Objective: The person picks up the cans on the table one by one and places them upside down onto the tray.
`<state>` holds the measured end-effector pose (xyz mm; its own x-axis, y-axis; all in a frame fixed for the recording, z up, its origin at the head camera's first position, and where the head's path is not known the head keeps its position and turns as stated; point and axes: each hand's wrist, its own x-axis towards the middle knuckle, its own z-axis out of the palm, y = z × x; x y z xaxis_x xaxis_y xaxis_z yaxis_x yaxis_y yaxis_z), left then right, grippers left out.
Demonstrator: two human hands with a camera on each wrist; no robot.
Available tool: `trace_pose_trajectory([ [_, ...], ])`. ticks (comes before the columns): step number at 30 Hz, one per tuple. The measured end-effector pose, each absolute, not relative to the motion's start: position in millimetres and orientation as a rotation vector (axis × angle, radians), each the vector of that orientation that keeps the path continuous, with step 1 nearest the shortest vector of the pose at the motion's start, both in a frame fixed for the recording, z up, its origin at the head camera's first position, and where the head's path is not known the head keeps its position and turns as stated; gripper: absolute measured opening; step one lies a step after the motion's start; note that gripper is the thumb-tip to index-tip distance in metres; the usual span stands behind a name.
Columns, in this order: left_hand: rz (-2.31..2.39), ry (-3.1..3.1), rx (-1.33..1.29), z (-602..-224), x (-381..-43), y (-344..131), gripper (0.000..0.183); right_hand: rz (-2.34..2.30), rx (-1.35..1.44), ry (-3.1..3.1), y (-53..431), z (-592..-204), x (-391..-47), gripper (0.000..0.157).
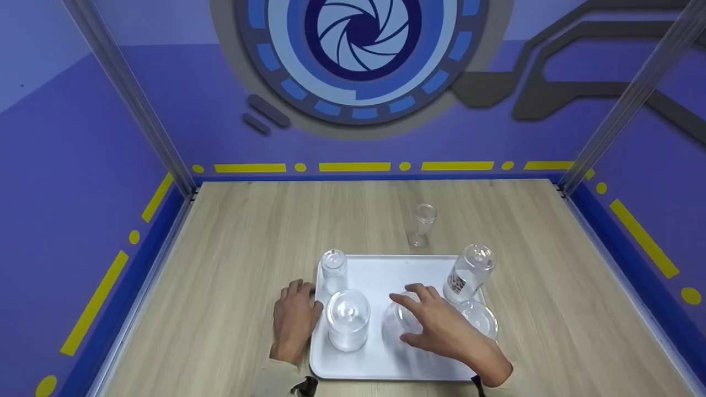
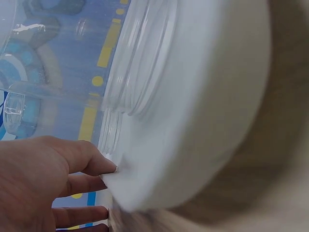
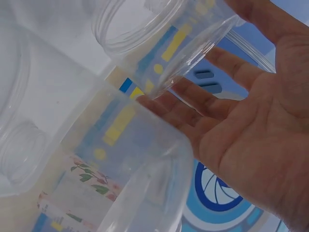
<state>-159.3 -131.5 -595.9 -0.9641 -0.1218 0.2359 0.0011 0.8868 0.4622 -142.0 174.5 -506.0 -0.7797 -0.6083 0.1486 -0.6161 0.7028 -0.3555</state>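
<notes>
In the head view my right hand (image 1: 438, 325) hovers with spread fingers round a clear jar (image 1: 390, 331) on the white tray (image 1: 380, 368). In the right wrist view this upturned jar (image 3: 145, 43) stands mouth down between thumb and fingers; firm contact is unclear. My left hand (image 1: 293, 317) lies at the tray's left side, and its thumb touches the rim in the left wrist view. Just right of it stands a wide upturned jar (image 1: 348, 325), with a small clear jar (image 1: 334, 271) behind.
A tall jar with a flowered label (image 1: 466, 275) stands at the tray's back right. Before it, another wide clear jar (image 1: 481, 320) is partly behind my right forearm. A slim footed glass (image 1: 423, 223) stands on the wooden table (image 1: 265, 220) beyond the tray. Blue panels enclose the table.
</notes>
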Motion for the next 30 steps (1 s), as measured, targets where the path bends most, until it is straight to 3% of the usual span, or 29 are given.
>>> trace_pose_trajectory([
  [30,-0.506,-2.854,-0.043,-596.4,-162.6,-139.5,0.034,0.525,1.023,-2.915,172.7,-514.0,-143.2,0.073],
])
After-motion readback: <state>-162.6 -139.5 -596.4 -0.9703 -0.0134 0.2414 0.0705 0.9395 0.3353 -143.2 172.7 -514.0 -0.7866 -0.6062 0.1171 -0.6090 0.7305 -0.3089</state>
